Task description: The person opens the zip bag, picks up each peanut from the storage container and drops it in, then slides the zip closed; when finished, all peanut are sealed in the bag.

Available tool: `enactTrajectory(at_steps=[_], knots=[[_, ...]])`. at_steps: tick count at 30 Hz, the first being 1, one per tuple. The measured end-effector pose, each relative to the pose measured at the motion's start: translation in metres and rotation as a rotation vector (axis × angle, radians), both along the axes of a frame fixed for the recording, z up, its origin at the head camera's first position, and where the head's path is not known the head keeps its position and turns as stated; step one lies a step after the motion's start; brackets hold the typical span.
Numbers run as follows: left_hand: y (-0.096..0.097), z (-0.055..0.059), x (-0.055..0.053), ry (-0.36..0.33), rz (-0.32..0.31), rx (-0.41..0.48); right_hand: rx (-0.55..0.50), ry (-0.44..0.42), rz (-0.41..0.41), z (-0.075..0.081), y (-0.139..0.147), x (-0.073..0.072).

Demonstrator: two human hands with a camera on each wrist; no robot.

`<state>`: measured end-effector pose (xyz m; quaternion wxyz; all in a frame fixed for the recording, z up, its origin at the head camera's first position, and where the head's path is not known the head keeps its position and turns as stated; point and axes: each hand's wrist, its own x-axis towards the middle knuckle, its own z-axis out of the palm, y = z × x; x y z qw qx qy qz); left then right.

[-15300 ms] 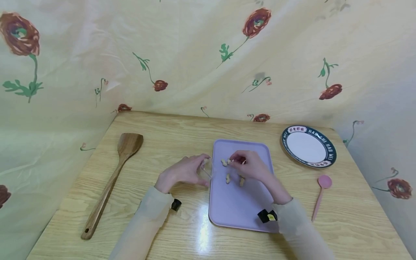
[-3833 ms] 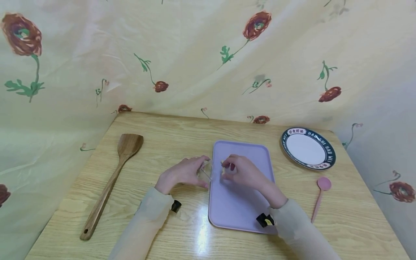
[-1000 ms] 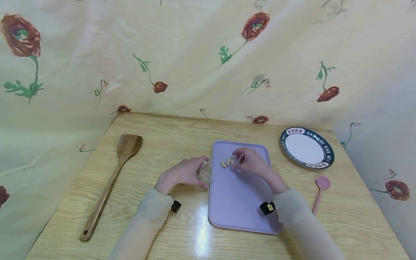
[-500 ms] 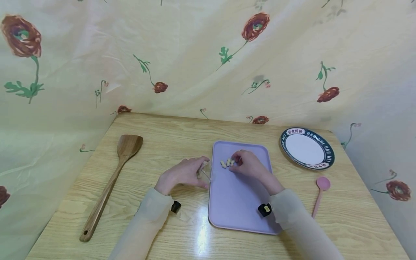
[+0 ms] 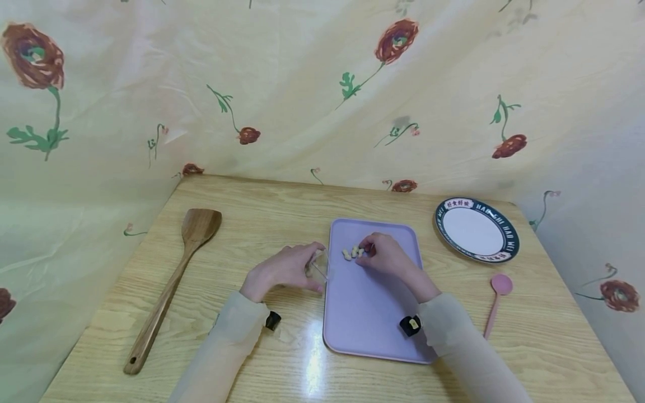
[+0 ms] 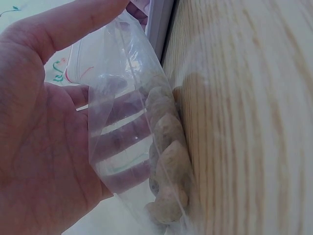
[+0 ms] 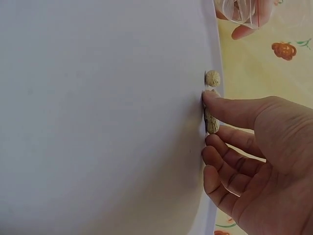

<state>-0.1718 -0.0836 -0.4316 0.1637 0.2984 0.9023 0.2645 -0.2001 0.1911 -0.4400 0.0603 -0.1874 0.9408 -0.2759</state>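
Observation:
My left hand (image 5: 284,271) grips a clear plastic bag (image 5: 318,267) beside the tray's left edge. In the left wrist view, several peanuts (image 6: 171,161) lie inside the bag near the tabletop, and the fingers show through the film. On the purple tray (image 5: 373,319) a few peanuts (image 5: 347,254) form a short row near the upper left. My right hand (image 5: 387,257) is at the right end of that row. The right wrist view shows its thumb and index finger about a peanut (image 7: 212,124), with another peanut (image 7: 212,78) just beyond the thumb.
A wooden spatula (image 5: 176,268) lies on the left of the wooden table (image 5: 252,201). To the right are a green-rimmed white plate (image 5: 473,230) and a pink spoon (image 5: 501,284). Floral cloth (image 5: 302,89) hangs behind and at the sides.
Peanuts that lay scattered on the tray earlier now sit in a row. Over the last second my right hand came down and its fingers closed at the row's right end. My left hand stayed put.

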Motion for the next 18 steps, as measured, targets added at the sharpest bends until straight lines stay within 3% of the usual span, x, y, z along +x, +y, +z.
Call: enactTrajectory(at_steps=[9,18], knots=[[0.000,-0.001,0.000,-0.004,-0.003,0.007,0.022,-0.037,-0.012,0.003,0.001,0.001],[0.000,-0.002,0.000,0.006,0.001,0.001,-0.009,-0.011,0.010,0.012,0.008,0.003]])
